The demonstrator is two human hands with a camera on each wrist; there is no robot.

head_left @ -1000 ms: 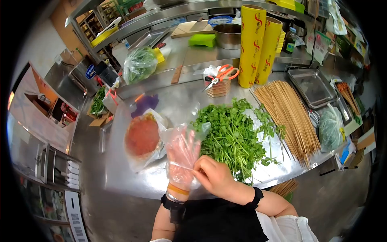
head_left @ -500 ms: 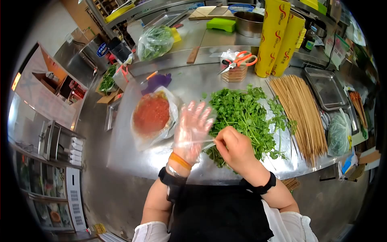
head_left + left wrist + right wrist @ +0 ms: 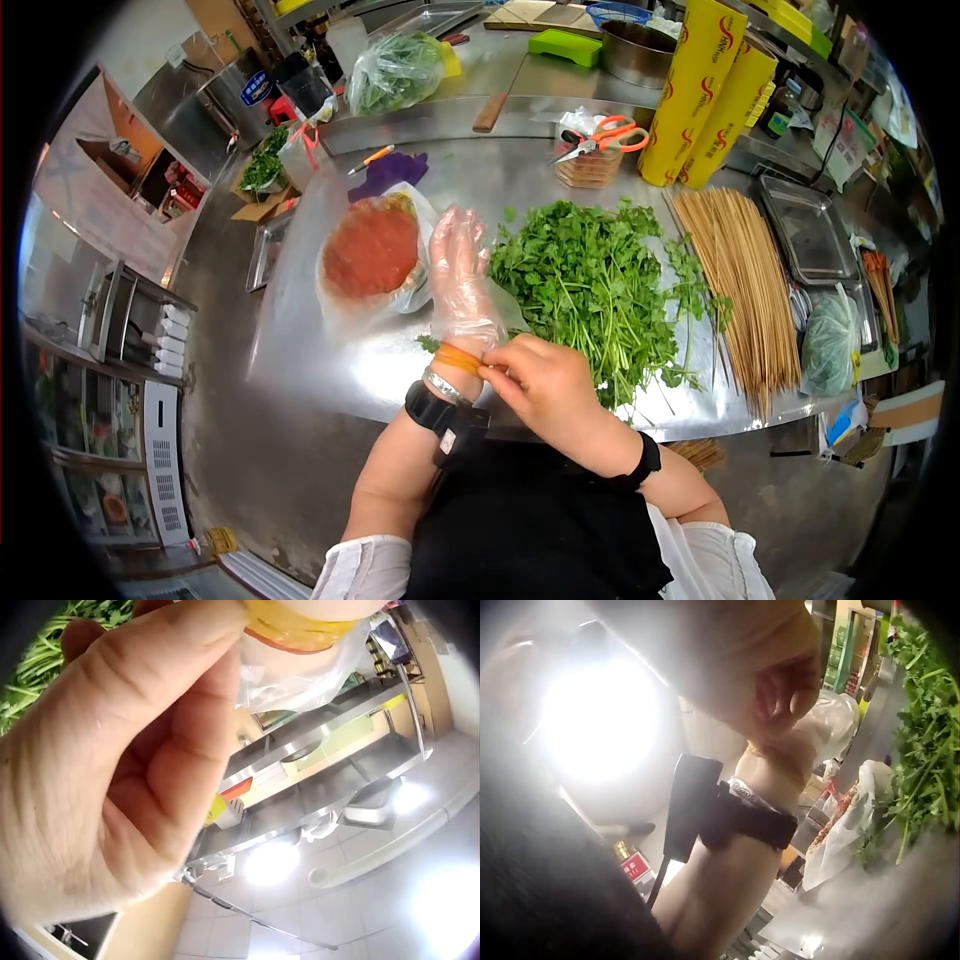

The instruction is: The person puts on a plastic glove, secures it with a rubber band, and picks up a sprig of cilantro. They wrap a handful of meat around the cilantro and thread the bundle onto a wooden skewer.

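Note:
My left hand, inside a clear plastic glove, is held over the steel table with its fingers straight. Yellow-orange rubber bands circle that wrist, just below the glove's cuff. My bare right hand pinches the bands' near side between thumb and finger. Close up in the left wrist view, the right thumb is right at the bands. Beside the gloved hand, on the left, sits a bag of red minced filling. Leafy cilantro lies heaped on the right.
Bamboo skewers lie right of the cilantro, by a metal tray. Orange-handled scissors rest on a container near two upright yellow film boxes. A purple cloth lies behind the filling.
My right hand has let go of the glove's cuff and moved down to the rubber bands at the left wrist. The gloved fingers, spread before, are closer together.

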